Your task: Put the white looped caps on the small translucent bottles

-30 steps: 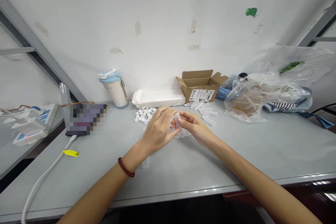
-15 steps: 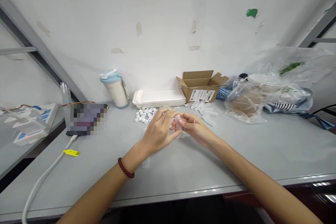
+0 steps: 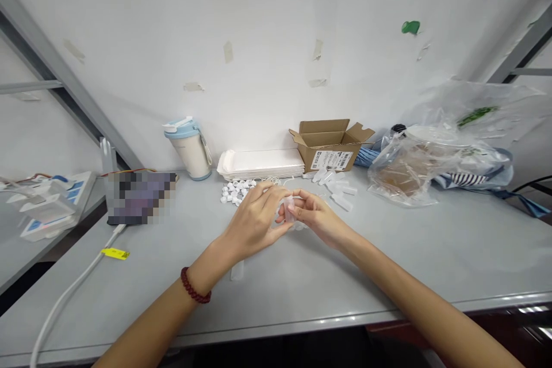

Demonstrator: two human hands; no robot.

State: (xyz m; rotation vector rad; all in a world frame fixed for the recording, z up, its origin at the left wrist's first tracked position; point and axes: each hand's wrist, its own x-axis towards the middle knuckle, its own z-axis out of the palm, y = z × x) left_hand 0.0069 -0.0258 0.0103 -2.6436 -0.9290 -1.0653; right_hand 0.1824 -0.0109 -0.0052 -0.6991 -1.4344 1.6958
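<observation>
Above the middle of the table, a small translucent plastic tube (image 3: 289,210) stands roughly upright between my hands. My right hand (image 3: 317,215) pinches it with thumb and fingers. My left hand (image 3: 255,219) curves around it, fingertips at its top and thumb near its bottom. Just beyond my left hand lies a heap of small white caps (image 3: 235,191). More translucent tubes (image 3: 340,187) are scattered past my right hand. Some clear pieces under my hands are partly hidden. Another translucent piece (image 3: 237,271) lies below my left wrist.
At the back stand a cup (image 3: 190,152) with a blue lid, a stack of white trays (image 3: 263,164) and an open cardboard box (image 3: 330,152). Plastic bags (image 3: 401,175) lie at right. A blurred-out device (image 3: 144,198) with a white cable (image 3: 80,282) is at left.
Both hands and the tube have shifted slightly left, with the left wrist moving left and down. The view has tilted a little. Both hands stay closed around the tube.
</observation>
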